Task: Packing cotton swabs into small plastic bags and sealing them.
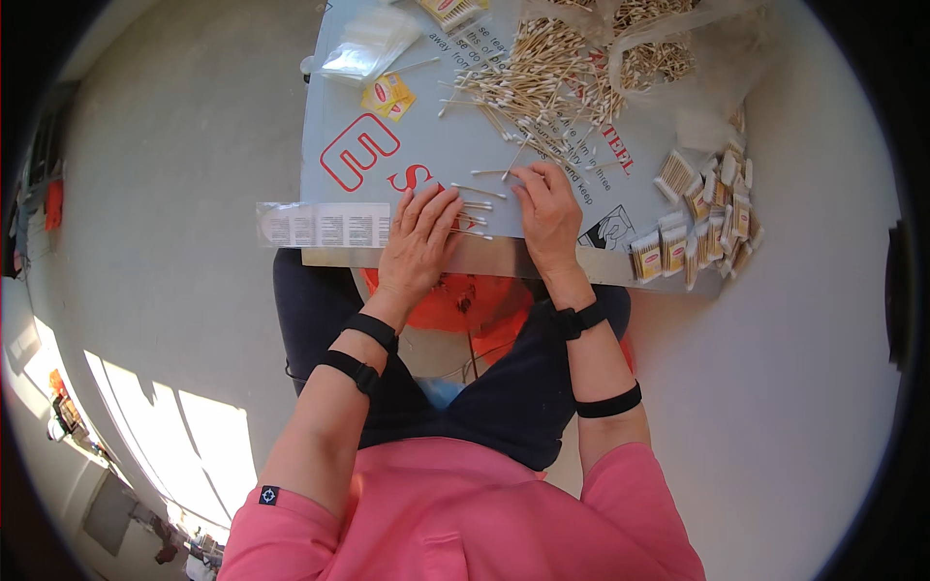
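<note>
Far left on the grey board (465,145), a strip of small clear sachets with printed labels (325,226) lies flat along the near edge, hanging off the side a little. Above it sit a loose heap of clear bags (363,48) and two small yellow packets (388,96).

Now the left hand (418,242): palm down, fingers spread and laid flat over a small row of cotton swabs (472,215), pinning them to the board rather than gripping anything. Just beside it the right hand (548,213) is also palm down, fingers bent at the knuckles, tips on a stray swab near the row; whether it has pinched one up, I cannot tell from here.

To gather well, my sense is the swabs want to be squared up with their tips level while they're pressed flat, so the bundle comes up even; the flat left palm looks right for that, with the right fingertips nudging strays in.

Beyond the hands, the big pile of loose swabs (542,82) spreads across the board, spilling from a clear plastic bag (668,48). Far right, filled swab packs (702,223) are stacked in leaning rows at the board's corner.
</note>
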{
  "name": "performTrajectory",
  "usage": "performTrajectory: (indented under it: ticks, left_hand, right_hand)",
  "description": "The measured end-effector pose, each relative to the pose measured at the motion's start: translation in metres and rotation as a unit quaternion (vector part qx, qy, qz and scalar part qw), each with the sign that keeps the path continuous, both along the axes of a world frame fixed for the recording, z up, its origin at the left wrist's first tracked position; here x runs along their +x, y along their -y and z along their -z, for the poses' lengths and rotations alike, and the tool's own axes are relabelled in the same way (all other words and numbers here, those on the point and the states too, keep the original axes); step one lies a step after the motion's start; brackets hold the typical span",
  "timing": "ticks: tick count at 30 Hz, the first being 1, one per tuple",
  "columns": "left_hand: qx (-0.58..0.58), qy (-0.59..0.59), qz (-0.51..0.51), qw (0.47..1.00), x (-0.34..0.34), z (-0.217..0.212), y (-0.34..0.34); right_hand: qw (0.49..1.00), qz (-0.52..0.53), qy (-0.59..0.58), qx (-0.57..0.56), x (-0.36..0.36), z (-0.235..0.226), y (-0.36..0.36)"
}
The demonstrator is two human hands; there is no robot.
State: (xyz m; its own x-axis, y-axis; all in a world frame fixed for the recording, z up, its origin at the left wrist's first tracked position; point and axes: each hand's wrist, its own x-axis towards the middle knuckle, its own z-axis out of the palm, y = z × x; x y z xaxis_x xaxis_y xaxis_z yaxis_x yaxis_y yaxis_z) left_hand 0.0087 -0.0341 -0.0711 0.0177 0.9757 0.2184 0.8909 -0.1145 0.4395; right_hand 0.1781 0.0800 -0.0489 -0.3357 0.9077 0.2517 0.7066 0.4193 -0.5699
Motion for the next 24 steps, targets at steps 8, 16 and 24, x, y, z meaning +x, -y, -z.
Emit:
performTrajectory:
  ticks: [8, 16, 24]
  left_hand:
    - [0.002, 0.006, 0.007, 1.000, 0.002, 0.003, 0.000]
    - [0.004, 0.014, 0.008, 1.000, 0.002, 0.001, 0.001]
    - [-0.011, -0.007, 0.005, 1.000, 0.002, 0.001, 0.001]
  right_hand:
    - [0.999, -0.028, 0.009, 0.037, -0.006, 0.005, -0.011]
    - [0.983, -0.119, 0.083, 0.111, -0.003, -0.004, -0.046]
    - [0.996, -0.053, 0.024, 0.068, -0.002, 0.010, -0.010]
